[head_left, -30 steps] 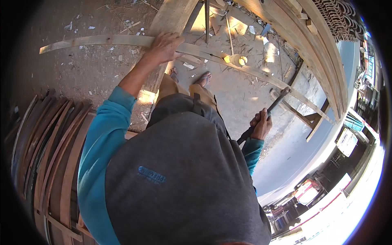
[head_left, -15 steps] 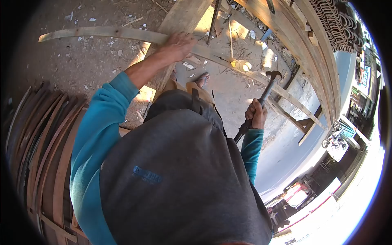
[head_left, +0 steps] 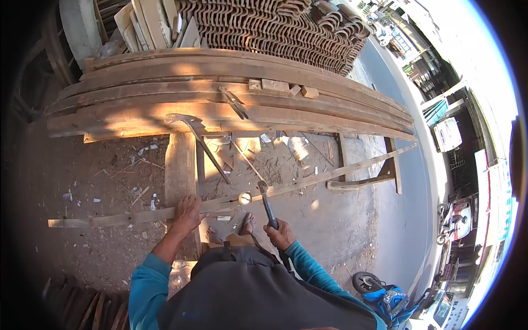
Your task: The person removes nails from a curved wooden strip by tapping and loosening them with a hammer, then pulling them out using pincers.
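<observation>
My left hand (head_left: 188, 213) rests on a long thin wooden strip (head_left: 132, 216), its fingers pressed together over the strip where it crosses a wide upright plank (head_left: 180, 170). My right hand (head_left: 281, 235) is wrapped round the handle of a claw hammer (head_left: 267, 206). The hammer's head lies close to the strip, just right of a pale round object (head_left: 245, 198); whether it touches the strip cannot be made out.
Long boards (head_left: 247, 113) lie stacked ahead, with small blocks, pliers (head_left: 234, 103) and a handsaw (head_left: 198, 137) on them. Behind are roof tiles (head_left: 258, 38). A blue motorcycle (head_left: 385, 297) stands at the lower right, beside the road (head_left: 407, 181).
The view has tilted up and turned, showing the board stack and tiles. My right hand has brought the hammer leftward, nearer the round object. My left hand stays at the strip.
</observation>
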Motion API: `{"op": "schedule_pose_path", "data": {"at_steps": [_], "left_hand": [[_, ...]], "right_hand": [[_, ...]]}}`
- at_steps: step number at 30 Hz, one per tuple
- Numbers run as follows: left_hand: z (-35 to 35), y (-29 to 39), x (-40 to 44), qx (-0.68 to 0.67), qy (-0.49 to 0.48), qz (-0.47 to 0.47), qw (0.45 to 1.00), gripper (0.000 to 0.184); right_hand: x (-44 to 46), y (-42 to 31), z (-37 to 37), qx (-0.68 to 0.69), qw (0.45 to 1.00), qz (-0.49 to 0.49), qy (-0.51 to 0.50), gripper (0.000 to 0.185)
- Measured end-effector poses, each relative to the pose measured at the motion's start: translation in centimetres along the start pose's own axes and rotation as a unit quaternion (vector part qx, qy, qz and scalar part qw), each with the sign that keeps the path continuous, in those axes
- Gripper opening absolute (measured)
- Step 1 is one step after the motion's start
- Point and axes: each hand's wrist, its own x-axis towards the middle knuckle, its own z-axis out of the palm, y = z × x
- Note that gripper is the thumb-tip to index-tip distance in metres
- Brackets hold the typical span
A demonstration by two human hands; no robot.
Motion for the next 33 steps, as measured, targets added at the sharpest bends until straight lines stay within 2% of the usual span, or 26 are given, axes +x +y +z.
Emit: {"op": "schedule_pose_path", "data": {"at_steps": [3,5,6,7,8,9,10,12,13,15,16,17,19,22,23,25,27,28,30,31,33], "left_hand": [[-0.2,-0.2,0.2,-0.004,-0.024,-0.002,1.000,0.056],[-0.2,-0.1,0.1,0.013,-0.014,0.002,1.000,0.057],[-0.2,-0.1,0.3,0.005,-0.019,-0.006,1.000,0.056],[-0.2,-0.1,0.2,-0.005,-0.025,-0.013,1.000,0.055],[0.1,-0.3,-0.1,0.001,-0.024,-0.008,1.000,0.055],[0.4,-0.4,-0.6,0.022,0.023,-0.001,1.000,0.053],[0.2,-0.4,-0.7,0.042,0.070,0.004,0.997,0.052],[-0.7,-0.2,-0.6,0.020,0.045,0.000,0.999,0.051],[-2.1,0.4,-0.6,-0.005,0.017,-0.006,1.000,0.051],[-2.8,0.7,-0.5,-0.017,0.011,-0.015,1.000,0.053],[-1.5,-0.1,-0.2,-0.030,-0.010,-0.031,0.999,0.056],[-0.1,-1.0,0.1,-0.046,-0.029,-0.048,0.997,0.060],[0.4,-0.8,-0.1,-0.050,0.005,-0.038,0.998,0.057],[0.2,-0.8,0.0,-0.059,-0.010,-0.063,0.996,0.062],[1.0,-1.7,-0.3,-0.070,0.014,-0.042,0.997,0.064],[-0.6,-1.5,-0.7,-0.080,0.036,-0.017,0.996,0.065],[-4.6,-0.9,-2.0,-0.044,0.053,-0.068,0.995,0.068],[-4.4,-1.5,-2.2,-0.044,0.050,-0.068,0.995,0.068],[-3.7,-3.3,-2.8,-0.073,-0.068,-0.128,0.987,0.071],[-3.4,-3.3,-3.0,-0.073,-0.067,-0.130,0.987,0.071],[-2.5,-3.0,-3.7,-0.050,0.012,-0.104,0.993,0.064]], "right_hand": [[-0.2,-0.4,0.0,-0.023,0.998,-0.027,0.054,0.027],[-1.6,-1.9,-0.3,-0.074,0.980,-0.161,0.086,0.028],[-3.0,-4.7,-0.5,-0.079,0.984,-0.154,0.042,0.028],[-3.3,-5.9,-0.2,-0.073,0.984,-0.156,0.046,0.028],[-3.3,-6.9,0.5,-0.122,0.975,-0.183,-0.035,0.029],[-3.1,-7.4,1.4,-0.172,0.956,-0.209,-0.116,0.034],[-2.6,-7.4,2.8,-0.169,0.956,-0.213,-0.113,0.034],[-1.1,-6.6,5.9,-0.153,0.914,-0.326,-0.187,0.038],[-0.8,-6.3,6.5,-0.152,0.913,-0.331,-0.185,0.038],[-0.2,-5.5,7.6,-0.150,0.937,-0.283,-0.142,0.034],[0.7,-4.1,7.6,-0.140,0.955,-0.254,-0.063,0.038],[1.7,-2.6,7.3,-0.140,0.954,-0.258,-0.065,0.038],[2.1,-2.9,5.6,-0.108,0.981,-0.150,0.058,0.041],[0.8,-5.6,3.4,-0.092,0.979,-0.156,0.093,0.039],[1.0,-5.8,2.6,-0.093,0.979,-0.156,0.091,0.039],[1.3,-5.8,0.5,-0.058,0.945,-0.216,0.236,0.034],[2.0,-6.2,-2.1,0.143,0.954,-0.122,0.233,0.034],[2.4,-5.8,-3.1,0.143,0.955,-0.120,0.233,0.034],[3.7,-4.7,-4.6,0.293,0.916,-0.090,0.260,0.026],[4.3,-4.0,-4.6,0.293,0.916,-0.090,0.258,0.026],[4.7,-1.9,-3.9,0.304,0.926,-0.003,0.225,0.021]]}}
